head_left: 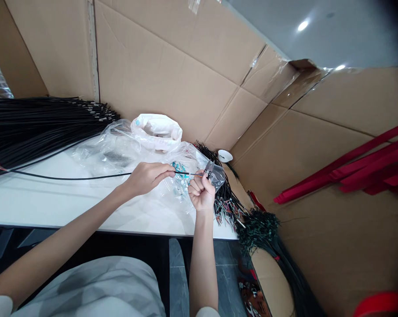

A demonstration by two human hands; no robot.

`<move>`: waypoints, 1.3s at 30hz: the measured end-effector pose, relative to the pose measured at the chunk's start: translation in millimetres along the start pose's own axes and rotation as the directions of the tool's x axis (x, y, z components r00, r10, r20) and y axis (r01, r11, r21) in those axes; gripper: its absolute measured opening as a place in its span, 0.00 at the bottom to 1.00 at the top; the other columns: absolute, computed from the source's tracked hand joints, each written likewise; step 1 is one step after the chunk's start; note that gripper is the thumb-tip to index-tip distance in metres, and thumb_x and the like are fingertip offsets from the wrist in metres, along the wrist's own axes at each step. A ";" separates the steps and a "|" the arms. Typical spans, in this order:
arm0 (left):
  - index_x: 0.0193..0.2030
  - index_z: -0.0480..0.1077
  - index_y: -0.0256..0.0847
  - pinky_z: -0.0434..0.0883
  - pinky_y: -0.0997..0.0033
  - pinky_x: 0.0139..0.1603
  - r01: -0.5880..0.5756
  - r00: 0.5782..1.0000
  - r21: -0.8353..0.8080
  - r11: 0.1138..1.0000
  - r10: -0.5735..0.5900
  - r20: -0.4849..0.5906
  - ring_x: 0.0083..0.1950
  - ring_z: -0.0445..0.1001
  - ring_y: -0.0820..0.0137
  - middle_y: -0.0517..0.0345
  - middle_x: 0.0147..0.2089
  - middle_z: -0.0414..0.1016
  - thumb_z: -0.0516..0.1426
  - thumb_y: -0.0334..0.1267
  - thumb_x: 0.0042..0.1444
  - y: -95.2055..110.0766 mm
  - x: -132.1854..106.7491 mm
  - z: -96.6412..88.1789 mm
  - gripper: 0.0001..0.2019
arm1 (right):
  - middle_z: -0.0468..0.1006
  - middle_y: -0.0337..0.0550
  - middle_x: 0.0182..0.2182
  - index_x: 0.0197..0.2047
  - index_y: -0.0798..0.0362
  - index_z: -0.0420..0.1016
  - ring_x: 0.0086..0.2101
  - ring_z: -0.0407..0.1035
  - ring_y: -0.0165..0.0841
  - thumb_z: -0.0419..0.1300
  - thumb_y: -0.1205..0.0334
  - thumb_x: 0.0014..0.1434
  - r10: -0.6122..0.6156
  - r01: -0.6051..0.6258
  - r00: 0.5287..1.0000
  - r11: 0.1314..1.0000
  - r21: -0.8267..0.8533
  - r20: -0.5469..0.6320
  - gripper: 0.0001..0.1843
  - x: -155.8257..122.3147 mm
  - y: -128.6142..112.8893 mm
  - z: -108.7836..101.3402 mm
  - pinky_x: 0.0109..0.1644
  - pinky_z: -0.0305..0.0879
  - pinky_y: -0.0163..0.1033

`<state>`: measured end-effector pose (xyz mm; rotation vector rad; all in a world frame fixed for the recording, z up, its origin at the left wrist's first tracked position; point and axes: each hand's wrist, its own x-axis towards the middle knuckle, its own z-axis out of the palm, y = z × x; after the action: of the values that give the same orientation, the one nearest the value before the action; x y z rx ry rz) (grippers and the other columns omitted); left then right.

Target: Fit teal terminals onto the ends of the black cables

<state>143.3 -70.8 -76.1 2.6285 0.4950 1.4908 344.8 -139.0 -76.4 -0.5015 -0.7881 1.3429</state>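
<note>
My left hand (149, 176) pinches the end of a long black cable (70, 178) that runs left across the white table (53, 202). The cable's bared coloured wires point at a small dark connector (208, 169) gripped in my right hand (202, 191), which is closed in a fist. Both hands hover above clear plastic bags (175, 185) holding small teal parts (180, 169).
A thick bundle of black cables (37, 127) lies at the back left. A white bag (157, 130) and a small white cup (224, 155) sit near the cardboard wall (185, 66). Finished wired cables (231, 202) hang off the table's right end. Red bars (357, 167) lean at right.
</note>
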 end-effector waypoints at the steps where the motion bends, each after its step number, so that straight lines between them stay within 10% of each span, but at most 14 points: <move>1: 0.44 0.77 0.37 0.69 0.75 0.31 -0.005 1.000 0.002 1.000 0.005 -0.003 0.32 0.80 0.72 0.57 0.37 0.84 0.48 0.46 0.74 0.4 0.1 -0.2 0.19 | 0.35 0.24 0.19 0.33 0.50 0.73 0.19 0.30 0.23 0.74 0.57 0.51 0.015 -0.015 1.000 1.000 0.008 0.004 0.14 0.4 0.0 -0.9 0.16 0.38 0.23; 16: 0.43 0.76 0.37 0.68 0.76 0.30 -0.043 0.999 0.017 0.999 0.043 0.009 0.31 0.80 0.73 0.57 0.36 0.83 0.47 0.45 0.74 2.9 1.3 -0.7 0.20 | 0.37 0.23 0.17 0.32 0.52 0.73 0.19 0.29 0.22 0.74 0.59 0.48 0.013 -0.014 0.999 0.999 0.034 0.040 0.15 1.6 3.9 -0.2 0.17 0.37 0.23; 28: 0.44 0.76 0.39 0.69 0.76 0.30 -0.039 0.999 0.017 0.999 0.038 0.022 0.32 0.80 0.73 0.58 0.35 0.83 0.47 0.46 0.74 2.6 0.7 -2.4 0.20 | 0.40 0.23 0.16 0.32 0.51 0.75 0.18 0.31 0.22 0.71 0.53 0.49 -0.270 0.264 0.963 0.936 -0.235 0.003 0.14 -5.8 2.0 10.0 0.19 0.33 0.29; 39: 0.44 0.77 0.39 0.69 0.74 0.32 -0.019 0.998 0.011 1.000 0.018 0.065 0.32 0.80 0.71 0.57 0.36 0.83 0.48 0.46 0.74 -0.2 -1.4 -3.8 0.19 | 0.37 0.23 0.17 0.30 0.52 0.73 0.18 0.31 0.21 0.69 0.60 0.47 -0.023 0.022 1.000 0.991 -0.132 -0.011 0.10 -3.2 -7.7 1.0 0.17 0.36 0.26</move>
<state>139.3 -71.4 -75.3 2.6876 0.4767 1.4062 349.0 -143.6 -70.8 -0.6031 -0.8731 1.2711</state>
